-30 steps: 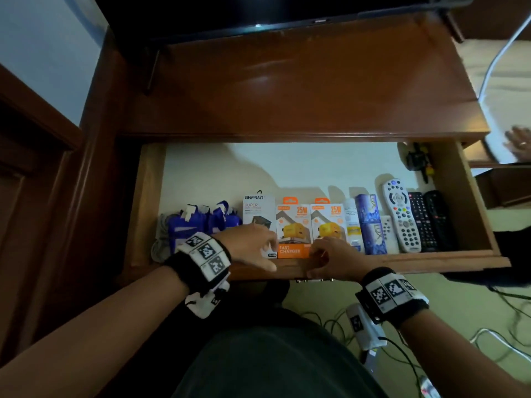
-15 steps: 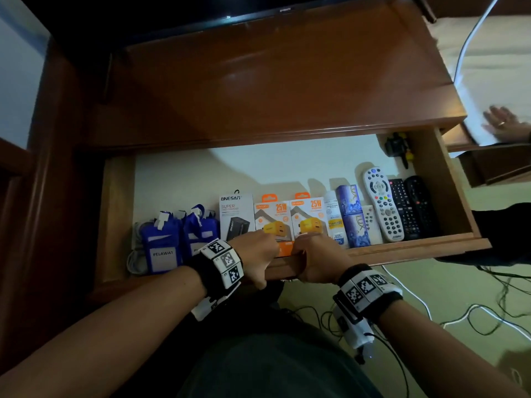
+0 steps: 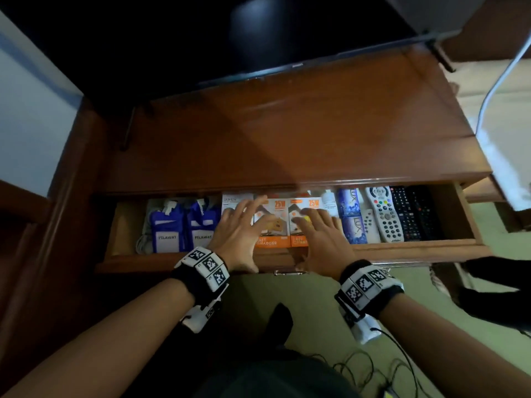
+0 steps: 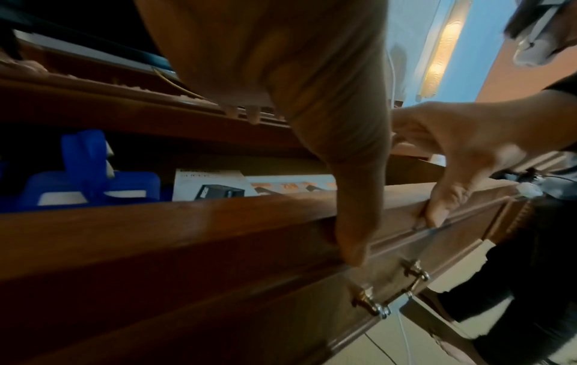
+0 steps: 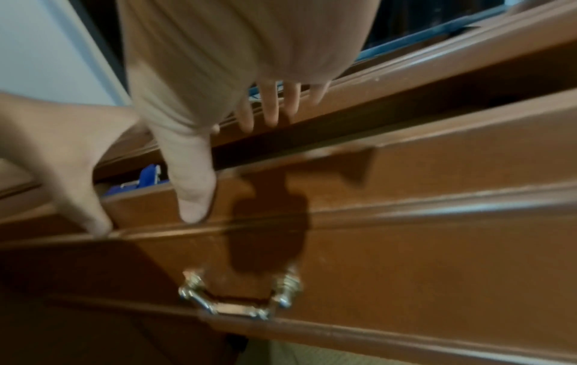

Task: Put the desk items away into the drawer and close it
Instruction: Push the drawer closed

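Both hands are on the drawer front (image 3: 402, 249) now; the left hand (image 3: 240, 235) has its fingers straight and spread wide over the boxes inside, thumb hooked down against the front edge; the right hand (image 3: 320, 242) is the same picture — fingers fanned out flat above the contents, thumb pressed to the moulding just beside the left one. Neither hand is holding anything; from the left wrist camera the two thumbs sit on the wooden lip, close together, right above the brass handle (image 4: 390, 289); the right wrist camera shows that handle (image 5: 240, 296) hanging untouched below the thumb.

The drawer is only partly open — a strip of its contents shows under the edge of the desk top (image 3: 287, 124). Inside, from the person's left: two blue pouches (image 3: 184, 228) marked PELAWAT, side by side; a white box (image 3: 231, 201), mostly hidden by the left hand; two orange-and-white charger boxes (image 3: 277, 222) marked 25W, touching; a small white bottle (image 3: 329, 201); two blue LUX boxes (image 3: 352, 215), one in front of the other; a small white remote (image 3: 369, 225); a larger white remote (image 3: 383, 214); two black remotes (image 3: 411, 214) at the right end.

Behind the desk top a dark screen (image 3: 201, 38) fills the upper view; cables (image 3: 373, 366) trail on the floor below.
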`<action>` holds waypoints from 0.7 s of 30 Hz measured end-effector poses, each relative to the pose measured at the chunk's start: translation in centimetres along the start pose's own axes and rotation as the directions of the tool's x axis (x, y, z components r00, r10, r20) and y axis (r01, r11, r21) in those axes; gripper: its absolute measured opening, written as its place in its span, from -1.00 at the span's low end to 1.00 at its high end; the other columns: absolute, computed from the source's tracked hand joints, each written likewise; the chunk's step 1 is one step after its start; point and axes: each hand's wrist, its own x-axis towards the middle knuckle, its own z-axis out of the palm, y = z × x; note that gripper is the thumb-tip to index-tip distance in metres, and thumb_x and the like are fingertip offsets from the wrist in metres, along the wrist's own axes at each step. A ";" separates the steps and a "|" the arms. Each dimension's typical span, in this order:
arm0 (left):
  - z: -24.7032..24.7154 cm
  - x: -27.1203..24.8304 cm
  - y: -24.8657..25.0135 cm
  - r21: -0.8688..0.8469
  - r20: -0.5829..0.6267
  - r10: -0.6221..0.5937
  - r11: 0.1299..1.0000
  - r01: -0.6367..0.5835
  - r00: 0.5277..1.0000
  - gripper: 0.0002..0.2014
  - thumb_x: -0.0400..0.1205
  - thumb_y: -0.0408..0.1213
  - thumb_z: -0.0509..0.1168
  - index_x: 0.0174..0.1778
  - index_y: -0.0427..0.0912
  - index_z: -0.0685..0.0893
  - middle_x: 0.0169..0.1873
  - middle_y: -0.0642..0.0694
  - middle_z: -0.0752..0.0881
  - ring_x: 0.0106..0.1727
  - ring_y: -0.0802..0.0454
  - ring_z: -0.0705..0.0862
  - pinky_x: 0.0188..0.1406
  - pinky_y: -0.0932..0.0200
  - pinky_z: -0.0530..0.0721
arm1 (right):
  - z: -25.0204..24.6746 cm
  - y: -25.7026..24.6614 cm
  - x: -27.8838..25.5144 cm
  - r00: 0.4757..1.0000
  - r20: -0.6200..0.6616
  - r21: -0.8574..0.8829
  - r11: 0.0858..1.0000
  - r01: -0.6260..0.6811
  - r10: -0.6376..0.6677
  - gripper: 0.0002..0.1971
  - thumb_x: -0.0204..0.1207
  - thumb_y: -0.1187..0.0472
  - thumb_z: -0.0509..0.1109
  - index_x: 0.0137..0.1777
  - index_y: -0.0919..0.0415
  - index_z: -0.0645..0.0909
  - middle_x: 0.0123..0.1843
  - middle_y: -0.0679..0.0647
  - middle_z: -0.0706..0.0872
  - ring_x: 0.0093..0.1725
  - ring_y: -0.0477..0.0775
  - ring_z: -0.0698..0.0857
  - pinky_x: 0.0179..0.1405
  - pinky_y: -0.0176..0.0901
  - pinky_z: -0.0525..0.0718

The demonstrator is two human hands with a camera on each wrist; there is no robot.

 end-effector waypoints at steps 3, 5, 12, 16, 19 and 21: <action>-0.6 1.6 -0.9 0.009 0.032 -0.167 0.986 0.167 0.985 0.43 -0.01 0.29 0.61 0.62 0.17 -0.20 0.58 -0.05 -0.54 0.64 -0.26 -0.34 0.57 -0.33 0.00 | -1.2 0.9 1.9 0.998 0.039 -0.026 0.998 -0.056 0.057 0.26 0.05 -0.24 0.65 0.66 -0.01 -0.04 0.71 0.00 -0.14 0.67 0.19 -0.14 0.58 0.36 0.02; -1.1 2.7 -1.3 0.028 0.067 -0.230 0.973 0.228 0.971 0.47 -0.02 0.29 0.62 0.61 0.22 -0.30 0.48 -0.05 -0.69 0.59 -0.31 -0.48 0.59 -0.34 -0.09 | -1.9 1.1 3.3 0.996 0.053 -0.090 0.994 -0.062 0.067 0.38 0.02 -0.27 0.66 0.67 0.02 -0.21 0.70 -0.01 -0.34 0.67 0.16 -0.31 0.57 0.34 -0.12; -2.4 6.3 -2.0 0.046 0.102 -0.238 0.971 0.235 0.966 0.57 -0.01 0.12 0.70 0.49 0.32 -0.55 0.47 -0.14 -0.69 0.55 -0.53 -0.43 0.55 -0.39 -0.15 | -3.6 2.3 8.6 0.991 0.114 -0.191 0.980 -0.049 0.072 0.60 -0.24 -0.40 0.64 0.61 -0.13 -0.48 0.65 0.05 -0.52 0.63 0.28 -0.44 0.56 0.39 -0.15; -3.7 8.3 -3.0 0.074 0.141 -0.229 0.973 0.220 0.963 0.59 -0.04 0.16 0.69 0.46 0.33 -0.58 0.45 -0.20 -0.72 0.52 -0.60 -0.44 0.53 -0.43 -0.15 | -4.3 2.8 10.4 0.993 0.096 -0.216 0.975 -0.050 0.072 0.59 -0.27 -0.41 0.64 0.58 -0.24 -0.48 0.66 0.00 -0.50 0.63 0.28 -0.42 0.54 0.46 -0.10; -4.6 9.7 -3.8 0.097 0.151 -0.221 0.973 0.208 0.964 0.58 -0.03 0.15 0.69 0.44 0.37 -0.59 0.46 -0.22 -0.69 0.51 -0.65 -0.38 0.53 -0.44 -0.08 | -4.7 3.0 11.6 0.994 0.073 -0.218 0.974 -0.066 0.084 0.53 -0.20 -0.38 0.64 0.57 -0.31 -0.46 0.65 -0.04 -0.49 0.64 0.25 -0.41 0.54 0.44 -0.08; -5.2 10.5 -4.1 0.116 0.171 -0.231 0.970 0.213 0.958 0.55 0.04 0.10 0.70 0.44 0.38 -0.59 0.48 -0.26 -0.65 0.52 -0.68 -0.32 0.54 -0.44 -0.02 | -4.8 3.1 12.2 0.995 0.055 -0.222 0.972 -0.071 0.085 0.46 -0.11 -0.35 0.64 0.56 -0.33 -0.44 0.66 -0.06 -0.48 0.64 0.24 -0.40 0.54 0.41 -0.07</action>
